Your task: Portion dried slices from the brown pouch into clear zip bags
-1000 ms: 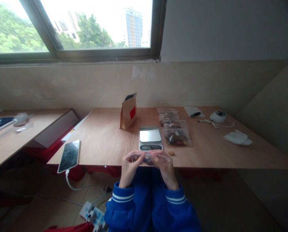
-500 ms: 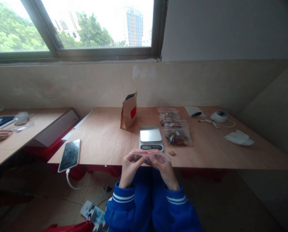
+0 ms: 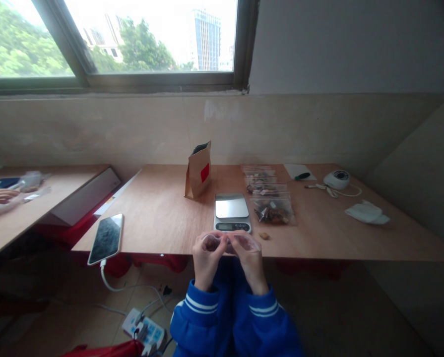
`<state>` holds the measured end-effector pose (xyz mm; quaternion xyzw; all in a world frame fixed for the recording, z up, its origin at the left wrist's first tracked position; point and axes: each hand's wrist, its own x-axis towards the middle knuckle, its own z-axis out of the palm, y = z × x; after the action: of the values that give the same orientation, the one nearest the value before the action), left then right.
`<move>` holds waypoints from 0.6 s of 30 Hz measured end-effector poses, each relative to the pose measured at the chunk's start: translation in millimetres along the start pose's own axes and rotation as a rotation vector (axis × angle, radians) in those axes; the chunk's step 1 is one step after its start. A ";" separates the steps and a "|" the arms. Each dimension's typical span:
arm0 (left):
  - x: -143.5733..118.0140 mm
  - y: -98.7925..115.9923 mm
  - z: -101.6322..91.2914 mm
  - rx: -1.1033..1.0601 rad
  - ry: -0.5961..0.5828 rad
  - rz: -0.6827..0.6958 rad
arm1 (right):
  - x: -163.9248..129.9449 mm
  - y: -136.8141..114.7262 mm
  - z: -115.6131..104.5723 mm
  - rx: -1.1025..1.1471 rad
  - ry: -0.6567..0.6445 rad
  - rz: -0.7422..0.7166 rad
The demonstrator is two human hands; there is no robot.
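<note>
Between my two hands is a clear zip bag (image 3: pixel 244 243), held by its top edge at the table's front edge. My left hand (image 3: pixel 206 260) pinches the rim on one side, where dark contents show faintly inside. My right hand (image 3: pixel 252 263) grips the other side, thumbs and fingertips close together at the middle. Just beyond my fingers stands a kitchen scale (image 3: pixel 231 210) with a bare metal plate. A small tan piece (image 3: pixel 264 236) lies right of the scale. Filled zip bags (image 3: pixel 274 213) of dark dried pieces lie in a row behind it.
A brown paper bag (image 3: pixel 198 173) with a red label stands upright behind the scale. At left lies a phone (image 3: pixel 105 239) on a cable. To the right are a white dome camera (image 3: pixel 337 180), a screwdriver (image 3: pixel 302 176) and crumpled white material (image 3: pixel 366 213). Another person's hand (image 3: pixel 0 197) works at the left table.
My hands have drawn slightly closer together, and the bag's mouth on the left side looks rounder and wider. The other person's hand at far left has moved up.
</note>
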<state>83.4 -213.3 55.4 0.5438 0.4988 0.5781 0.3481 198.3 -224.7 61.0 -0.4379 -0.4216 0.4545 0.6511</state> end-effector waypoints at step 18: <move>10.8 18.2 -4.8 -0.207 -0.040 -0.214 | 34.3 -26.2 -62.2 -0.143 0.232 -0.029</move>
<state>79.4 -208.7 76.3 0.4604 0.4846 0.5749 0.4718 271.0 -208.6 74.9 -0.5266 -0.3811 0.3600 0.6692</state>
